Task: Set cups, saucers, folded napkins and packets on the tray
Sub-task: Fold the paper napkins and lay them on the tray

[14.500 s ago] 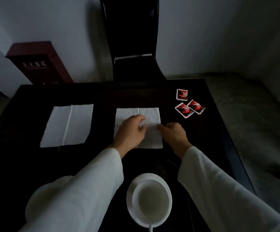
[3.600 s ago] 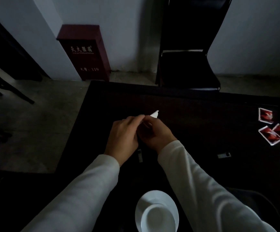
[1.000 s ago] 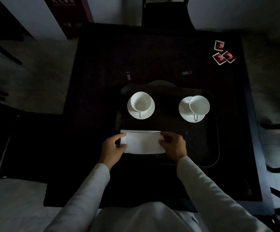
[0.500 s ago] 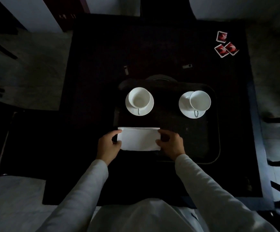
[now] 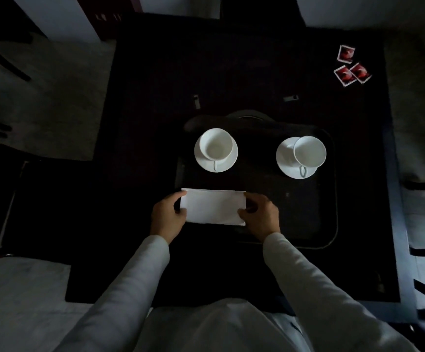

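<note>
White folded napkin (image 5: 214,208) flat at tray's (image 5: 332,199) 7 o'clock; two cups on saucers (image 5: 216,150) (image 5: 300,156) at 12; red packets (image 5: 351,66) off-tray at 2 o'clock

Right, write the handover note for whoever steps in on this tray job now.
Left hand and right hand each pinch an end of one folded napkin, held at the tray's near-left corner.
Done: two cups, left and right, sit on saucers on the tray's far side.
Left: let go of this napkin; no second napkin is visible here; bring over the three red packets lying at the table's far right corner.
</note>
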The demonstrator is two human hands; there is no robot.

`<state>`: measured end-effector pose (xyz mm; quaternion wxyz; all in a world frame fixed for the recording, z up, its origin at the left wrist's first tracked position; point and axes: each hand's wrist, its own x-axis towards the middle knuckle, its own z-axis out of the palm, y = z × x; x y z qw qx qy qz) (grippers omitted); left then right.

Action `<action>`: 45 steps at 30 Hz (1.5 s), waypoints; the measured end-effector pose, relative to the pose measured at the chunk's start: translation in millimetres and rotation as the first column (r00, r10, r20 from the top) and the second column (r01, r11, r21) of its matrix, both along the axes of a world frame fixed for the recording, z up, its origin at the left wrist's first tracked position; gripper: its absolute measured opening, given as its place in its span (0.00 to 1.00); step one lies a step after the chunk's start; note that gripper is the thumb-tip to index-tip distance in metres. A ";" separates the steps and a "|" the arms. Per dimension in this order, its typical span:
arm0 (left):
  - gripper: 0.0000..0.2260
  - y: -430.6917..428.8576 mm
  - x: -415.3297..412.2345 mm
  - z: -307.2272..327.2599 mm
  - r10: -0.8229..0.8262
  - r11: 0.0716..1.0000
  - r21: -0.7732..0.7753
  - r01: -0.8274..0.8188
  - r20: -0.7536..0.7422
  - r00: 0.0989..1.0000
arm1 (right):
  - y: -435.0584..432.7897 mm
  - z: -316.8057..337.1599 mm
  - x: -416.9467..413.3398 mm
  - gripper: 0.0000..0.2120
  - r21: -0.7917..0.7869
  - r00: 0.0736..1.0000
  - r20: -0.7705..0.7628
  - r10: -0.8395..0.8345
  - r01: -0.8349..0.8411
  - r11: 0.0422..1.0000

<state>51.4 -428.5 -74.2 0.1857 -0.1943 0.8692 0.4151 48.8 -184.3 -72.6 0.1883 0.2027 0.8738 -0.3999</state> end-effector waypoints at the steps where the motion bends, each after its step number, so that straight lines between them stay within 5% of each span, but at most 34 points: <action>1: 0.23 0.1 0.1 -0.7 0.002 1.000 0.001 -0.002 0.003 1.000 | 0.1 -0.1 0.0 0.24 0.007 1.000 -0.004 -0.002 0.002 1.000; 30: 0.23 -3.0 -0.3 2.6 -0.091 0.996 0.002 0.091 -0.020 0.996 | 2.1 -0.5 1.5 0.28 0.070 0.999 -0.039 0.009 -0.006 0.998; 35: 0.19 -4.0 6.2 1.9 -0.170 0.982 -0.095 0.162 -0.077 0.983 | 3.2 0.5 5.4 0.29 0.090 0.996 -0.087 -0.020 0.027 0.996; 40: 0.17 8.5 7.5 4.6 -0.486 0.848 -0.366 0.383 -0.247 0.839 | -5.7 2.2 8.6 0.22 0.186 0.979 -0.184 0.092 -0.057 0.981; 43: 0.20 21.5 9.3 3.0 -0.689 0.706 -0.470 0.530 -0.282 0.668 | -19.2 1.8 16.2 0.20 0.245 0.904 -0.271 0.331 -0.268 0.932; 45: 0.22 28.6 10.8 -0.1 -0.768 0.613 -0.486 0.623 -0.180 0.615 | -28.2 -1.6 19.0 0.23 0.280 0.832 -0.192 0.520 -0.462 0.842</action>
